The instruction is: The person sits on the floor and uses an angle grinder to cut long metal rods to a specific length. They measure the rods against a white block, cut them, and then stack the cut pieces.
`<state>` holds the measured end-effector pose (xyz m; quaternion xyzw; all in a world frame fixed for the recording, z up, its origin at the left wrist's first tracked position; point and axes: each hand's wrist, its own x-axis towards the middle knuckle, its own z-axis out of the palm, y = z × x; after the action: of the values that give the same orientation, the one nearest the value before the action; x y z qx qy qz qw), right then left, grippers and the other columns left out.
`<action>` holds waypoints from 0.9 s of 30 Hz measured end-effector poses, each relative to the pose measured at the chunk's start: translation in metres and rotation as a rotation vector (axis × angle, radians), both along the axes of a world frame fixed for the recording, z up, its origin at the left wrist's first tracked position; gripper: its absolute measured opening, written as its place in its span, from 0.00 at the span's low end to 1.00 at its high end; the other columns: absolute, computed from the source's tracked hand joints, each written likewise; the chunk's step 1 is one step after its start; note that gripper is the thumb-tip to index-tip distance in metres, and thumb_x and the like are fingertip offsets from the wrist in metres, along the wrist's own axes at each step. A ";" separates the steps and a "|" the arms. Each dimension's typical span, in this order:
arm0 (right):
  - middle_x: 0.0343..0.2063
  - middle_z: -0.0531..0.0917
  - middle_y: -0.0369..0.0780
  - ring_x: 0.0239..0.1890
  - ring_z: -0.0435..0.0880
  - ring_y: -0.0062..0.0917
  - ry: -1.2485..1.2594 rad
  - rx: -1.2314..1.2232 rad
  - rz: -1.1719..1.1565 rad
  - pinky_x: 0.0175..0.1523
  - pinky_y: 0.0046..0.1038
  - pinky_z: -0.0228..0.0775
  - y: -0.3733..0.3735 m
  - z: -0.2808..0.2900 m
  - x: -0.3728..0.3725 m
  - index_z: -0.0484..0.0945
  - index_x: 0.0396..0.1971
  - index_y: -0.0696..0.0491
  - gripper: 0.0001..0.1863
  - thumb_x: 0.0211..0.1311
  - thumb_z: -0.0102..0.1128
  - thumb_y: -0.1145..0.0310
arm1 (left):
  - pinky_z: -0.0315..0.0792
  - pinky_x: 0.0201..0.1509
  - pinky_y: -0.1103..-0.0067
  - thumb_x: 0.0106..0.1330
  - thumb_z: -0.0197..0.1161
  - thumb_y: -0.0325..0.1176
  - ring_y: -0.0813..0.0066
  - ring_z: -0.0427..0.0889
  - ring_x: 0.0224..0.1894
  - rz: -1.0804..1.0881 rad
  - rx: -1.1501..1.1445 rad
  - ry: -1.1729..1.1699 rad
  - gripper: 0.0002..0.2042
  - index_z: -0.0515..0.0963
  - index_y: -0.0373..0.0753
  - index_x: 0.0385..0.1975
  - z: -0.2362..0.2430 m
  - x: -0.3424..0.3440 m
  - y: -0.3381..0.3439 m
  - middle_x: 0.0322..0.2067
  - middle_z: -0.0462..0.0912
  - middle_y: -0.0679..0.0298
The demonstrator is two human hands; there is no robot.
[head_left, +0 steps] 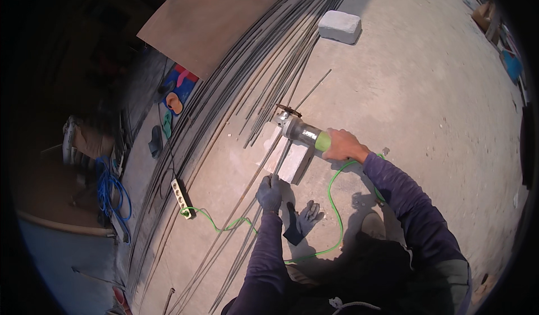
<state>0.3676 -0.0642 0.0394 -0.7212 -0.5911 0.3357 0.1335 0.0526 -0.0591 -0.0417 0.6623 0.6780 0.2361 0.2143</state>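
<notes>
Grey-gloved left hand (269,194) is wrapped around thin steel rods (282,157) crossing a pale block (296,159) just ahead of it; bare right hand (343,145) grips an angle grinder (303,132).

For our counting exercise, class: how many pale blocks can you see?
2. One pale block lies near the top, right of the bundled rods; the other is partly covered by the angle grinder, beyond the gloved left hand. Dark margins may hide more.

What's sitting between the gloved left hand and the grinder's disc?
In the head view, a pale block, with thin metal rods across it, lies between the left hand and the disc.
</notes>
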 end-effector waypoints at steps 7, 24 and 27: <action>0.39 0.86 0.56 0.45 0.86 0.50 0.002 -0.039 -0.001 0.52 0.41 0.78 0.001 0.004 -0.001 0.77 0.48 0.61 0.36 0.39 0.72 0.54 | 0.77 0.46 0.62 0.69 0.60 0.47 0.50 0.87 0.39 0.009 0.006 -0.009 0.18 0.84 0.37 0.43 -0.001 0.000 -0.002 0.35 0.87 0.48; 0.41 0.85 0.56 0.46 0.86 0.49 -0.001 -0.029 0.005 0.53 0.41 0.78 0.004 0.002 0.000 0.77 0.49 0.62 0.36 0.39 0.73 0.55 | 0.77 0.48 0.61 0.69 0.59 0.48 0.49 0.87 0.41 0.002 0.029 0.027 0.19 0.84 0.39 0.44 -0.004 -0.002 -0.001 0.36 0.88 0.49; 0.42 0.85 0.56 0.46 0.86 0.49 -0.005 -0.035 0.002 0.53 0.40 0.78 0.004 0.004 -0.001 0.77 0.50 0.63 0.37 0.39 0.73 0.54 | 0.77 0.48 0.61 0.69 0.59 0.49 0.48 0.87 0.41 0.012 0.025 0.023 0.19 0.84 0.39 0.44 -0.005 -0.001 -0.001 0.36 0.88 0.48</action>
<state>0.3669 -0.0601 0.0430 -0.7237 -0.5862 0.3444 0.1189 0.0513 -0.0605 -0.0465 0.6635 0.6813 0.2385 0.1968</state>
